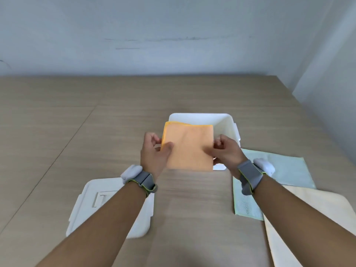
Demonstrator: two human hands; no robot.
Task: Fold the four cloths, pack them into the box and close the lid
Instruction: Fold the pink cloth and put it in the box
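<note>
A folded orange cloth (pixel 189 146) hangs flat over the open white box (pixel 225 125), covering most of its opening. My left hand (pixel 155 153) pinches the cloth's left edge and my right hand (pixel 226 149) pinches its right edge. The white lid (pixel 86 207) lies on the table at the near left, partly under my left forearm. A light blue cloth (pixel 289 170) lies flat to the right of the box. A cream cloth (pixel 327 209) lies nearer, overlapping its front edge. The inside of the box is mostly hidden.
The wooden table (pixel 96 132) runs back to a pale wall, and a second wall closes the right side. Both wrists carry grey bands with white units.
</note>
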